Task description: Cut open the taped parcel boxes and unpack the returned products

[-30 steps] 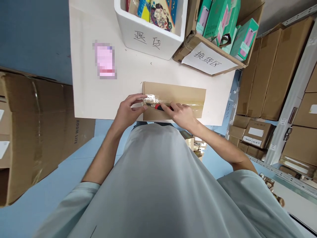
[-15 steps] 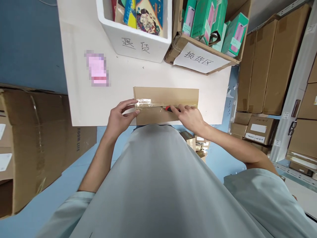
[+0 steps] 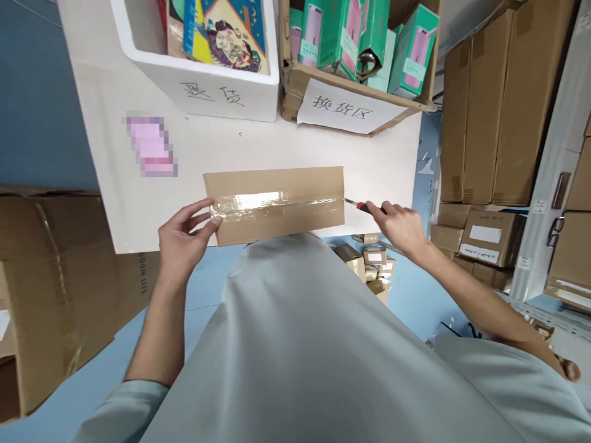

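Carton (image 3: pixel 279 208), left hand (image 3: pixel 183 237) spread against one end, right hand (image 3: pixel 402 227) (just beyond the other) clasping cutter (image 3: pixel 363 207).

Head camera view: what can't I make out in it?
All in the head view:
Taped cardboard box: contents, hidden by its cardboard top.
Utility knife: rear of its handle, covered by the right hand's grip.
Pink item: details, blurred into blocks.
White foam box: far part, cut off by the picture's top edge.
Shelf-box label: writing, too small.
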`<action>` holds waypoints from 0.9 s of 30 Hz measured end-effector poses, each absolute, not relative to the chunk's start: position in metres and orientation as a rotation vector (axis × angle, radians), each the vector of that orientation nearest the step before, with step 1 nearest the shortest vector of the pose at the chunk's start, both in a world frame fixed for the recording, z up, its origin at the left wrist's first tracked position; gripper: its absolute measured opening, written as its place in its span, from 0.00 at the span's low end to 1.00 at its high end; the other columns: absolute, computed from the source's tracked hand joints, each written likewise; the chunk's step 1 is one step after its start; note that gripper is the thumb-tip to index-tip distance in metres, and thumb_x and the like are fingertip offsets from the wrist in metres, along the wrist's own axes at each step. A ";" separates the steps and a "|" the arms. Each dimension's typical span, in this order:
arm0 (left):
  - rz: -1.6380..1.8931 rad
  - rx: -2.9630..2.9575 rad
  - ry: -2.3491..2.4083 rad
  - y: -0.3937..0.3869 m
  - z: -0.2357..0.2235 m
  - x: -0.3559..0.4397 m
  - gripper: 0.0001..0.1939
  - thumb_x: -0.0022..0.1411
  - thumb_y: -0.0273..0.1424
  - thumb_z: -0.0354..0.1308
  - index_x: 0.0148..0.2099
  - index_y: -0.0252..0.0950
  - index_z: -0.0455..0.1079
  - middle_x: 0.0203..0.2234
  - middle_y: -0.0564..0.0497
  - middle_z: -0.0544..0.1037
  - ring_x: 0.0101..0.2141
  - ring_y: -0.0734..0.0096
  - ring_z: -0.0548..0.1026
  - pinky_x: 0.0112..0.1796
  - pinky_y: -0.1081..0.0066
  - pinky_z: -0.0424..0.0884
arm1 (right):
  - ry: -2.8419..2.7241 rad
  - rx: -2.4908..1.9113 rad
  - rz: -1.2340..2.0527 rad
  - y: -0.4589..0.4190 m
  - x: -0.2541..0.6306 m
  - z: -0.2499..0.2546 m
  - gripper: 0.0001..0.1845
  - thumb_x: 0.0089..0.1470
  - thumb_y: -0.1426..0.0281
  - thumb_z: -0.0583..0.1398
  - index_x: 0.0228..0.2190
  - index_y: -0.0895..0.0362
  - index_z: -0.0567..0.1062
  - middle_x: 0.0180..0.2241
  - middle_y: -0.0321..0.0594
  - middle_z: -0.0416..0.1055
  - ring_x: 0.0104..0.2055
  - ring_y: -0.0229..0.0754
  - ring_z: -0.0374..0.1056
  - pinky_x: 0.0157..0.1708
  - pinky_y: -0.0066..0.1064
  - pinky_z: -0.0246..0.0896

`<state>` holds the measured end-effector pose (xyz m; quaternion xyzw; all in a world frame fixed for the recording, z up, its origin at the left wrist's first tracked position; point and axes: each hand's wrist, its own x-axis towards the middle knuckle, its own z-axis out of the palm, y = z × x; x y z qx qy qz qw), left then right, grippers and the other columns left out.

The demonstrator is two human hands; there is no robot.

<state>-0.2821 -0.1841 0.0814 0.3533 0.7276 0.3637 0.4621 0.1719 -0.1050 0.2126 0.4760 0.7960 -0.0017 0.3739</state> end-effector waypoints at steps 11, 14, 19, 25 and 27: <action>0.775 1.457 1.944 -0.156 0.108 -0.247 0.31 0.64 0.43 0.74 0.66 0.42 0.78 0.76 0.39 0.70 0.77 0.36 0.66 0.76 0.34 0.63 | 2.400 1.204 -0.207 -0.110 0.173 0.180 0.36 0.69 0.78 0.56 0.73 0.45 0.74 0.44 0.44 0.82 0.35 0.42 0.67 0.33 0.35 0.47; 0.661 1.734 1.709 -0.130 0.106 -0.216 0.35 0.68 0.47 0.72 0.73 0.46 0.73 0.77 0.42 0.69 0.81 0.35 0.58 0.80 0.30 0.43 | 2.461 1.092 -0.275 -0.099 0.149 0.164 0.41 0.65 0.81 0.56 0.74 0.45 0.72 0.46 0.44 0.82 0.35 0.41 0.66 0.34 0.34 0.49; 0.572 1.814 1.498 -0.101 0.094 -0.185 0.30 0.77 0.43 0.61 0.77 0.45 0.69 0.74 0.43 0.74 0.78 0.37 0.64 0.81 0.29 0.37 | 2.492 0.962 -0.284 -0.081 0.129 0.156 0.42 0.67 0.83 0.52 0.77 0.48 0.69 0.52 0.49 0.82 0.39 0.42 0.69 0.36 0.34 0.51; 0.535 1.866 1.469 -0.106 0.086 -0.186 0.30 0.81 0.45 0.55 0.78 0.42 0.69 0.75 0.39 0.73 0.79 0.39 0.63 0.81 0.32 0.39 | 2.478 0.947 -0.288 -0.075 0.119 0.157 0.41 0.70 0.83 0.52 0.78 0.50 0.66 0.53 0.51 0.82 0.43 0.44 0.72 0.38 0.34 0.53; 0.563 1.834 1.480 -0.111 0.081 -0.184 0.29 0.83 0.47 0.52 0.77 0.43 0.70 0.75 0.39 0.73 0.80 0.41 0.61 0.81 0.33 0.42 | 2.467 0.937 -0.297 -0.075 0.115 0.157 0.41 0.71 0.82 0.51 0.79 0.50 0.65 0.53 0.51 0.81 0.44 0.45 0.72 0.39 0.35 0.53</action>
